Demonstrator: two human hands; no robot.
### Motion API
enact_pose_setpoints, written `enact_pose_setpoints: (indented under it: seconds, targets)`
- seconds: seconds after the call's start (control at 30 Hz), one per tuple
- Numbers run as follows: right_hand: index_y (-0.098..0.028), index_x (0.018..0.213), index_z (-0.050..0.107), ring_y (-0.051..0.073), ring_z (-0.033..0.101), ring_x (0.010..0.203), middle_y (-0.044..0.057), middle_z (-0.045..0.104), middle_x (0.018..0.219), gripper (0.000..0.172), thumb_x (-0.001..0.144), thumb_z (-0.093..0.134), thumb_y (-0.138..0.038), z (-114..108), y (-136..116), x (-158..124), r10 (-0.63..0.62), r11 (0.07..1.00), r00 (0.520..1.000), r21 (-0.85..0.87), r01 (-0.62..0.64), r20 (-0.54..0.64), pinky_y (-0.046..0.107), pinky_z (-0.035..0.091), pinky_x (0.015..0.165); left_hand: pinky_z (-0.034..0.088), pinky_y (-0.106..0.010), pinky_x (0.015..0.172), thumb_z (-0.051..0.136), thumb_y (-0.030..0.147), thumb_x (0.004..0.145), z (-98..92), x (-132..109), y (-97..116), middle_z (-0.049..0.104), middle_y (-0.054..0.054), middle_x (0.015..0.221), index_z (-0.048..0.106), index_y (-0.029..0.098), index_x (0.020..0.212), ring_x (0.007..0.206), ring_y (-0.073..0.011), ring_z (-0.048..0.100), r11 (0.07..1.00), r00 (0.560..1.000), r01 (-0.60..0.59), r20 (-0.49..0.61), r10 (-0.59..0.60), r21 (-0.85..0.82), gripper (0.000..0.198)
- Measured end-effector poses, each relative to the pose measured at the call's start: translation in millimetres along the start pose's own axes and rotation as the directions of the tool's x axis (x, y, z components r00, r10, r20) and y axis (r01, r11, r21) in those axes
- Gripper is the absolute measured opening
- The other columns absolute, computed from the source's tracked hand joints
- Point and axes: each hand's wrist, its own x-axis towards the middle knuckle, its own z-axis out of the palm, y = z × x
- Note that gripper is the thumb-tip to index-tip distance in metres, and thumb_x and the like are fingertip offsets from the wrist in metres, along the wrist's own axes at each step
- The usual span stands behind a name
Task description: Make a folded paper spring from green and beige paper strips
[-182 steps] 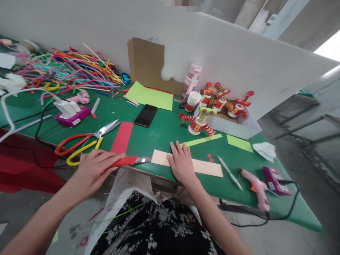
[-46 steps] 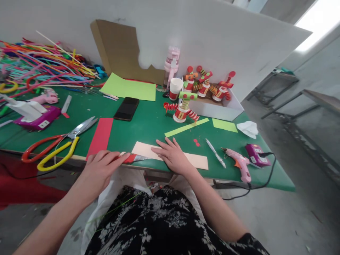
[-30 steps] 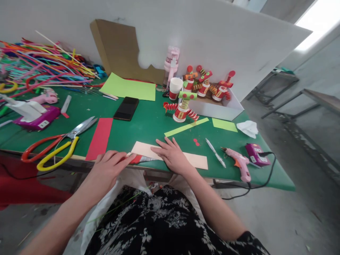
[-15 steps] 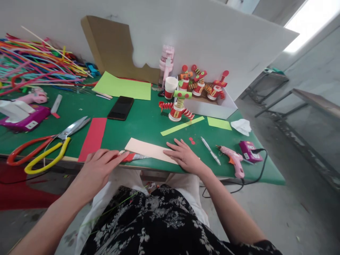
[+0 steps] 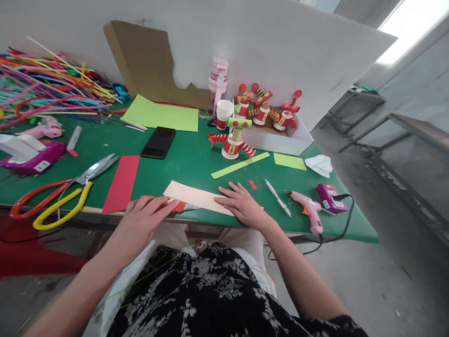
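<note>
So, the left hand point(image 5: 143, 220) is clamped on a red-handled, metal-bladed knife point(image 5: 179, 207) by the near edge of a long pale-peach paper strip point(image 5: 196, 196) on the green tabletop point(image 5: 185, 164), whose right part the spread right hand point(image 5: 245, 206) presses flat.

1 head-worn camera looks forward and down at the table point(image 5: 189, 161).

A peach paper strip point(image 5: 192, 196) lies flat on the green surface point(image 5: 185, 164) — red-handled utility knife point(image 5: 180, 207) along its near edge, blade rightward.
</note>
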Motion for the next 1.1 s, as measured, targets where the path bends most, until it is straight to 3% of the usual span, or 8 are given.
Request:
enact_pose_setpoints:
  seconds: [1.1]
  targets:
    - [-0.035, 0.136, 0.058, 0.027, 0.028, 0.148, -0.001, 0.046, 0.153, 0.039, 0.101, 0.043, -0.024, 2, -2, 1, 0.006, 1.0, 1.0, -0.024, -0.006, -0.009, 0.057, 0.023, 0.12, 0.043, -0.039, 0.078, 0.036, -0.001, 0.081, 5.0, 16, 30, 0.068, -0.01, 0.121, 0.059, 0.024, 0.134, 0.107, -0.0278, 0.055, 0.995, 0.998, -0.06, -0.001, 0.06, -0.075, 0.063]
